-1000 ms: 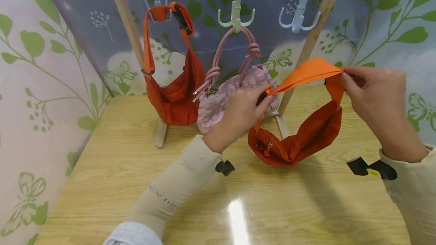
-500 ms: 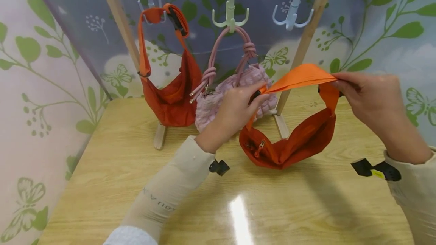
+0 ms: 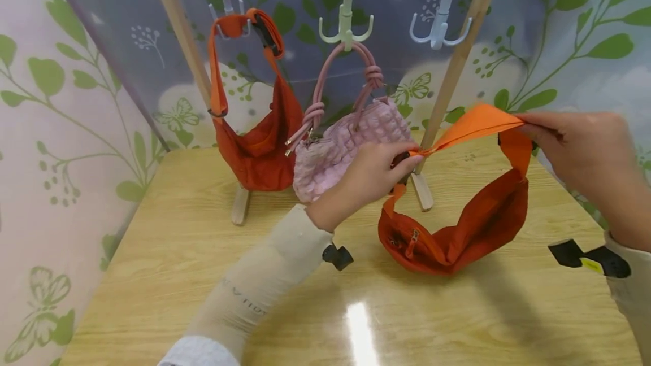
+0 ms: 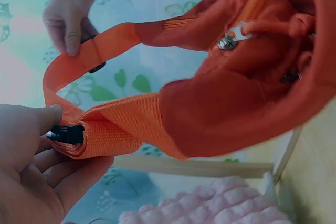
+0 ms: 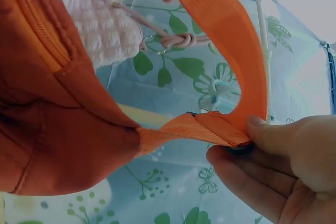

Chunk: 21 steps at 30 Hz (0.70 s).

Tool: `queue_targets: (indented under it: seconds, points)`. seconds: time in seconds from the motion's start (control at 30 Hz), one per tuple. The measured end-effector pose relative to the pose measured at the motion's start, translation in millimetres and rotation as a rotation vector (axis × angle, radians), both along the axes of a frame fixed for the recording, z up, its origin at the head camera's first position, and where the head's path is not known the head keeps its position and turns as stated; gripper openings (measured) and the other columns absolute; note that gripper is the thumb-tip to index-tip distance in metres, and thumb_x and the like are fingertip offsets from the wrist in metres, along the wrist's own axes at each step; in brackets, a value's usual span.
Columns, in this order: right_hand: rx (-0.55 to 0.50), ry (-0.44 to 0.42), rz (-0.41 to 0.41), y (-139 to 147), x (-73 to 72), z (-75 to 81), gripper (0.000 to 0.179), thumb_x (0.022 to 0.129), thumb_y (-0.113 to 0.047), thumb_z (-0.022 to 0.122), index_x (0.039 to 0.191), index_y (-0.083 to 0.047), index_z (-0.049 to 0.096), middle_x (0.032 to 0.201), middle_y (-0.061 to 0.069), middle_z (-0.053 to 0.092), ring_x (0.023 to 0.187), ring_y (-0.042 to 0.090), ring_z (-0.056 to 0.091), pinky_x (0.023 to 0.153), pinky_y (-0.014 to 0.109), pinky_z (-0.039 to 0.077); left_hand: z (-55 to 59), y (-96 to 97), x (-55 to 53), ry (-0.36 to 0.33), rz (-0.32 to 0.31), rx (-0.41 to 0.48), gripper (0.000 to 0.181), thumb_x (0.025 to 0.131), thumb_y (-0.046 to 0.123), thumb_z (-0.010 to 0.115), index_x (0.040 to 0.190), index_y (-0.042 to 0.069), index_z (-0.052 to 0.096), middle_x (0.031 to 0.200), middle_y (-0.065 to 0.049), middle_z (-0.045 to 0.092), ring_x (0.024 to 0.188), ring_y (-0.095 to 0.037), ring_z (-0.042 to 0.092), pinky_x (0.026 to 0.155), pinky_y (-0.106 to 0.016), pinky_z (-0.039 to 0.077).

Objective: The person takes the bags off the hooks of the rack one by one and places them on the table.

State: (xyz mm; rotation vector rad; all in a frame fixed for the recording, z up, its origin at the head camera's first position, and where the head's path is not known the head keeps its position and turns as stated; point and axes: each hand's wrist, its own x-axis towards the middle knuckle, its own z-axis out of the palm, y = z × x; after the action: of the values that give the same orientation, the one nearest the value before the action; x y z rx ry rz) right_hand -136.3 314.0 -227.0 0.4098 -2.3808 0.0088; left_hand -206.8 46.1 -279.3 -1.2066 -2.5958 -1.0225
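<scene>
An orange-red shoulder bag hangs by its bright orange strap between both hands, close over the table. At the strap's left end, my left hand pinches the webbing beside a black buckle, as the left wrist view shows. My right hand pinches the strap's other end between thumb and fingers, at a dark slider seen in the right wrist view. A zipper pull dangles on the bag's front. Just behind my left hand, a pink puffy handbag hangs by knotted handles.
A second orange-red bag hangs at the left on a pale blue hook. The pink bag's handles loop on a pale green hook. Another pale blue hook hangs at the right. A wooden stand rises from the table.
Both hands and the held bag have shifted right and a little lower in the head view over the last half second. The grip on the strap stays the same.
</scene>
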Motion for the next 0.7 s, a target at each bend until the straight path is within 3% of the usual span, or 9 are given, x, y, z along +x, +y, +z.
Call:
queue_targets:
  seconds: [0.1, 0.33, 0.47, 0.57, 0.7]
  points:
    - [0.011, -0.013, -0.022, 5.6, 2.6, 1.4, 0.027, 0.082, 0.003, 0.072, 0.108, 0.009, 0.069, 0.088, 0.03, 0.068, 0.054, 0.039, 0.058, 0.053, 0.052, 0.047, -4.1, 9.1, -0.7, -0.023, -0.035, -0.026, 0.037, 0.101, 0.031, 0.051, 0.129, 0.01, 0.063, 0.065, 0.002, 0.057, 0.052, -0.01, 0.045, 0.053, -0.02, 0.032]
    - [-0.029, -0.068, -0.118, 15.8, 7.8, 3.4, 0.023, 0.088, 0.004, 0.066, 0.109, 0.013, 0.065, 0.084, 0.035, 0.064, 0.049, 0.035, 0.05, 0.043, 0.034, 0.033, -10.4, 31.6, -0.5, -0.043, -0.091, -0.076, 0.036, 0.102, 0.033, 0.05, 0.126, 0.011, 0.065, 0.063, 0.003, 0.055, 0.051, -0.008, 0.044, 0.054, -0.018, 0.034]
    - [-0.08, -0.097, -0.107, 23.2, 8.5, 3.3, 0.02, 0.089, 0.011, 0.059, 0.108, 0.02, 0.061, 0.088, 0.04, 0.061, 0.06, 0.047, 0.057, 0.05, 0.048, 0.046, -13.1, 44.1, -1.0, -0.057, -0.124, -0.094, 0.034, 0.102, 0.034, 0.049, 0.123, 0.014, 0.067, 0.065, 0.005, 0.055, 0.052, -0.006, 0.045, 0.056, -0.017, 0.037]
    - [-0.122, -0.153, -0.091, 30.5, 8.6, 3.3, 0.019, 0.09, 0.015, 0.055, 0.107, 0.023, 0.058, 0.09, 0.043, 0.059, 0.068, 0.052, 0.058, 0.06, 0.058, 0.048, -14.5, 53.4, -1.0, -0.115, -0.154, -0.115, 0.032, 0.102, 0.036, 0.048, 0.116, 0.016, 0.067, 0.064, 0.005, 0.054, 0.05, -0.006, 0.048, 0.055, -0.017, 0.04]
    - [-0.168, -0.212, -0.07, 38.1, 7.9, 3.8, 0.015, 0.09, 0.018, 0.052, 0.102, 0.026, 0.057, 0.085, 0.043, 0.058, 0.064, 0.051, 0.058, 0.052, 0.026, 0.049, -16.7, 64.7, 0.0, -0.153, -0.178, -0.157, 0.032, 0.102, 0.038, 0.047, 0.116, 0.018, 0.068, 0.072, 0.006, 0.06, 0.055, -0.005, 0.053, 0.057, -0.016, 0.043]
